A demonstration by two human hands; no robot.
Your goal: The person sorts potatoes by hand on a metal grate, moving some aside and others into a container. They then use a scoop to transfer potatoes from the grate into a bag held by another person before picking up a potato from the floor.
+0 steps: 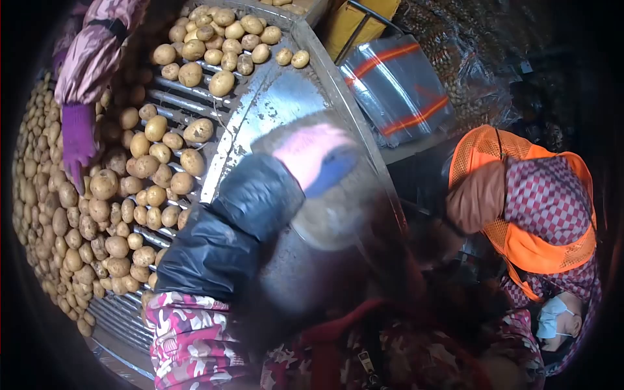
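My left arm, in a pink patterned sleeve under a black oversleeve, reaches up from the lower left. My left hand (316, 170), in a dirty glove with pink and blue patches, is blurred and close to the camera. It hovers over the metal side rim (270, 107) of a roller conveyor (170, 101). Whether it holds anything cannot be made out. Several yellow-brown potatoes (146, 166) lie on the rollers just left of it. My right hand is out of view.
A co-worker's purple-gloved hand (78, 140), on a pink sleeve, rests among the potatoes at the far left. At the right, another person in an orange mesh vest (526, 247) bends low. Behind them are plastic-wrapped sacks (400, 88) with orange stripes.
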